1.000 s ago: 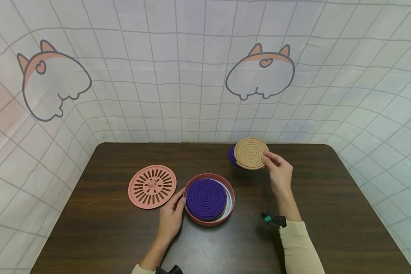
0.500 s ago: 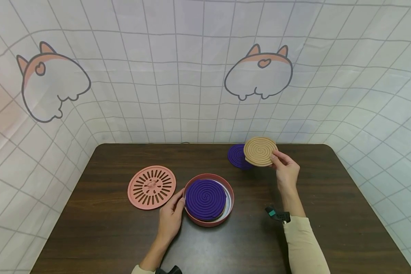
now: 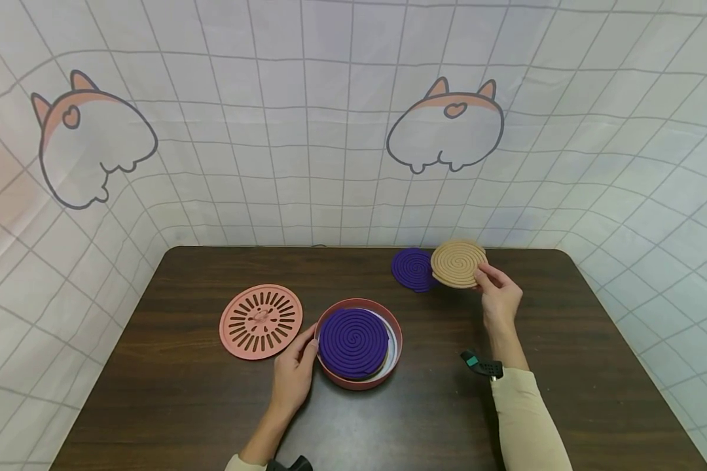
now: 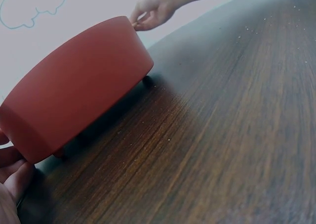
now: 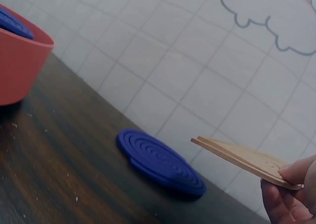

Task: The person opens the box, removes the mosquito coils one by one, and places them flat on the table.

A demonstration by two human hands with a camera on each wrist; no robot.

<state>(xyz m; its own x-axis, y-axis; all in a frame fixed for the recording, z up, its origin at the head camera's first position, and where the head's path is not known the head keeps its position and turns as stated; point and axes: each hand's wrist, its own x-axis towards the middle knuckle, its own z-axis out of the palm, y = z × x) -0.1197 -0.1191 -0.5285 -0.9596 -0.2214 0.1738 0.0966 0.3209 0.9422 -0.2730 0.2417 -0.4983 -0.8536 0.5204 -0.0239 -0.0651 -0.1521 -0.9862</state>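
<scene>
The right hand (image 3: 501,301) pinches the edge of a tan coiled mat (image 3: 457,263), held above the table (image 3: 436,425), with a purple mat (image 3: 413,269) lying to that hand's left; the left hand (image 3: 292,377) grips the side of a red bowl (image 4: 79,80) holding a second purple mat (image 3: 354,343), a pink slotted lid (image 3: 262,320) just beside that hand

Here's the tan spiral disc (image 3: 455,262), aloft at two o'clock from the upright red bowl (image 4: 76,85), purple spiral mat (image 3: 353,343) inside
</scene>
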